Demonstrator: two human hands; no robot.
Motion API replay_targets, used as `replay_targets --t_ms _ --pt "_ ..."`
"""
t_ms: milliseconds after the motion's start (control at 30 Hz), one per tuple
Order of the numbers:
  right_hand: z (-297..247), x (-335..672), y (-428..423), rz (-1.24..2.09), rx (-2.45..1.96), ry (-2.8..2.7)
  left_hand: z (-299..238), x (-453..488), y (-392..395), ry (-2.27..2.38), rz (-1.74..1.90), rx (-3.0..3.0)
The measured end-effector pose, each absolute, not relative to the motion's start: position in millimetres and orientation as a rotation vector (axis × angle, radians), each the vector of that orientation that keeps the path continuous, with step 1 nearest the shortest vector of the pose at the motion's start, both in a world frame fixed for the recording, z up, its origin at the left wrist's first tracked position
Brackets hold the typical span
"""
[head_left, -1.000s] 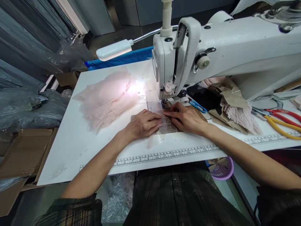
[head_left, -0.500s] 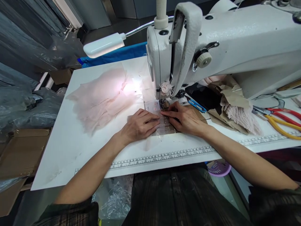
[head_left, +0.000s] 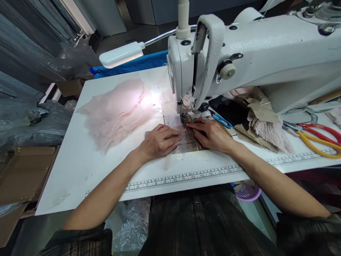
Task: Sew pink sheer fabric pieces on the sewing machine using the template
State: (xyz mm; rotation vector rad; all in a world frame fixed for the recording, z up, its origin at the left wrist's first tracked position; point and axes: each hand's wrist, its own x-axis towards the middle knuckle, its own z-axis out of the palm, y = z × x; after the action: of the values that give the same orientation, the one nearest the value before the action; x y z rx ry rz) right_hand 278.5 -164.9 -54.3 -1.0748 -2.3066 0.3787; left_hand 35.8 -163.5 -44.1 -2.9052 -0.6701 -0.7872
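A white sewing machine (head_left: pixel 239 53) stands over a white table (head_left: pixel 80 160). My left hand (head_left: pixel 158 142) lies flat, fingers stretched, on a small sheer piece of fabric (head_left: pixel 183 140) just in front of the needle and presser foot (head_left: pixel 185 117). My right hand (head_left: pixel 211 135) also rests flat on that piece from the right, its fingertips almost at the presser foot. The two hands nearly touch over the fabric. A pile of pale pink sheer fabric (head_left: pixel 117 110) lies to the left under the lamp's light.
A white gooseneck lamp (head_left: pixel 121 58) hangs over the table's back. Blue snips (head_left: pixel 222 121), brown paper and pink fringe (head_left: pixel 263 124), and red and yellow scissors (head_left: pixel 317 137) lie right of the needle. A printed ruler (head_left: pixel 183 176) runs along the front edge. A purple basket (head_left: pixel 246 192) sits below.
My right hand's fingers have crept a little closer to the presser foot along the sheer piece. The left hand has stayed flat in place. The view shifted slightly.
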Motion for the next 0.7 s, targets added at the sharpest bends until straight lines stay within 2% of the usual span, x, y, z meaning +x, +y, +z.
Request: replay_targets --t_ms 333,700 --pt "-58.9 276.5 -168.6 0.333 -1.068 -2.396 -41.2 36.5 -164.9 -0.65 -0.767 -2.867" --pt "-52.7 280.1 -166.4 0.471 -1.092 -2.245 -44.4 35.4 -163.0 -0.633 -0.78 -2.889"
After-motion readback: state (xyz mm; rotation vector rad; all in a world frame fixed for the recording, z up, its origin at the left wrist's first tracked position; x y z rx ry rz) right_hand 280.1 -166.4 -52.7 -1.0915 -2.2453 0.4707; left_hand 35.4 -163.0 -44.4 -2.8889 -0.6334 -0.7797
